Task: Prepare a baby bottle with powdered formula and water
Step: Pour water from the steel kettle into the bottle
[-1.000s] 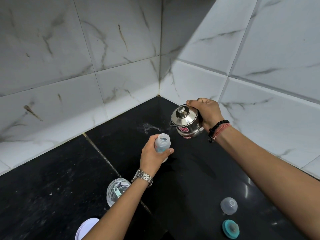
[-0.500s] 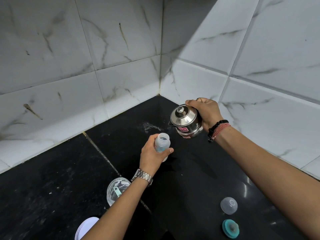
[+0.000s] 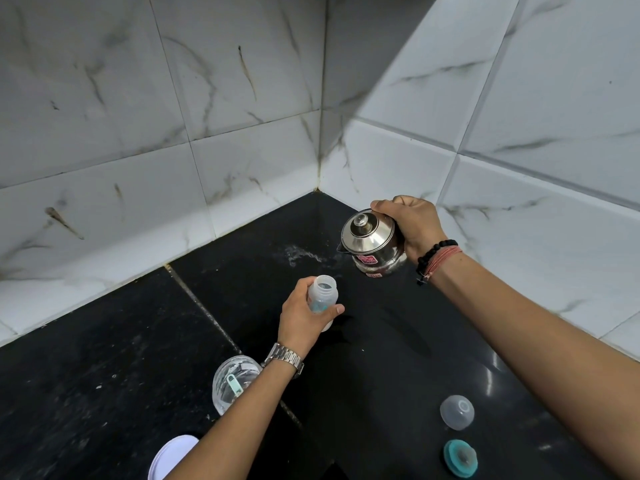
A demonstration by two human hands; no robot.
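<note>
- Your left hand (image 3: pixel 302 318) is wrapped round the baby bottle (image 3: pixel 322 296) at centre frame, fingers behind it and thumb across the front; the grip is closed on the bottle body.
- The bottle stands roughly upright with its mouth uncapped. Whether its base touches the black counter (image 3: pixel 104 368) cannot be told, as your hand hides it.
- Bottle contents: the wall is cloudy, with a bluish patch low on the body. The fill level cannot be read.
- Your right hand (image 3: pixel 412 225) is curled over the steel kettle (image 3: pixel 372 242), right of centre and above the bottle in the frame, gripping it on its far right side.
- The kettle is lifted off the counter and tilted left, with its small spout (image 3: pixel 341 249) pointing toward the bottle. Lid on, knob visible. Spout and bottle mouth are apart; no stream is visible between them.
- A metal watch (image 3: pixel 284 356) sits on your left wrist; a black bead bracelet (image 3: pixel 434 252) and a red thread sit on your right.
- Lower centre, beside your left forearm: a clear jar (image 3: pixel 230 382) with a pale green scoop (image 3: pixel 235 384) inside.
- Bottom left: a white lid (image 3: pixel 169 457), partly hidden by your forearm.
- Lower right: a clear dome cap (image 3: pixel 456 412), with a teal ring (image 3: pixel 460 458) just below it in the frame, both resting on the counter.
- White marble-look tiles (image 3: pixel 138 98) fill the upper frame.
</note>
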